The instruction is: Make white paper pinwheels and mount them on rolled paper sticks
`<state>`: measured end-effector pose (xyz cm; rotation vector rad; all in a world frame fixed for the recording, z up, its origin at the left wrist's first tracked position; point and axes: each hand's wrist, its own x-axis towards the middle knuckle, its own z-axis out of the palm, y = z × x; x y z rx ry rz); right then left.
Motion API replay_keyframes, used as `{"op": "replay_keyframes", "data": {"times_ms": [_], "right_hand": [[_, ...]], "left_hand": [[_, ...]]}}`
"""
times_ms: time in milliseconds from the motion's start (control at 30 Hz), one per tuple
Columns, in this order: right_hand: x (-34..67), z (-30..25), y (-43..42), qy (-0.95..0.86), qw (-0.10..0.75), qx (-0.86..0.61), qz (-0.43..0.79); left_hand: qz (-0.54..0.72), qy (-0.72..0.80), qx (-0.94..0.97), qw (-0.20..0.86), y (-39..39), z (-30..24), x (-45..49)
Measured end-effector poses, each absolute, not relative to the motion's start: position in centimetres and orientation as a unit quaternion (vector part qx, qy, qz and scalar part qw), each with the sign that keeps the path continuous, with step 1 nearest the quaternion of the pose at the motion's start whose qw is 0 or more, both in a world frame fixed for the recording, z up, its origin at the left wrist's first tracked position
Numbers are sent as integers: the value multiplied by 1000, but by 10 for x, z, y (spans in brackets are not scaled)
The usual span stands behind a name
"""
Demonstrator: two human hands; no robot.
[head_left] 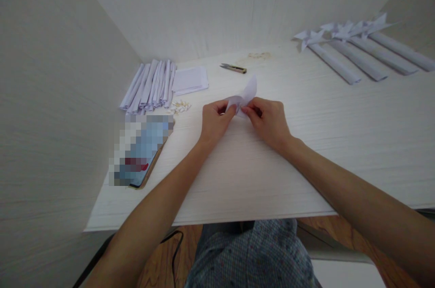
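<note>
Both hands hold a white paper pinwheel (249, 90) above the middle of the table, its blades partly folded in toward the centre. My left hand (216, 120) pinches its left side between thumb and fingers. With the fingertips pressed near the centre, my right hand (268, 119) grips it from the right. Whatever lies under the fingertips at the centre is too small to make out. Beyond the hands lie small thread snips (233, 68). Left of them is a stack of white paper squares (189, 80), with a small pile of short whitish pieces (180, 106) in front.
Several rolled paper sticks (149, 86) lie at the back left. A phone (144, 152), its screen blurred, rests near the left wall. Several finished pinwheels on paper sticks (340, 61) lie at the back right. Walls (217, 2) enclose the white table (340, 143).
</note>
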<state>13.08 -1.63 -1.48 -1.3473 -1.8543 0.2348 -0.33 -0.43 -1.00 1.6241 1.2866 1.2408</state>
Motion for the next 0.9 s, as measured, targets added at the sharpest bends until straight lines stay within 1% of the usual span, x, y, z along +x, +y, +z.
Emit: {"op": "replay_keyframes", "data": {"times_ms": [267,467,700,900], "right_hand": [[130,-13,-17,-730,408,-539,101],[130,-12,-17,-728,404,-543,106],[131,-14,-16,-734,401,-538,102],[130,-13,-17,-730,396,-546,111]], "left_hand": [[484,493,623,367,-5,-9,-2],[471,503,636,346,-5,-9,-3],[474,499,624,370,-4,-12,-3],[471,500,631,360,-4,-13,-4]]}}
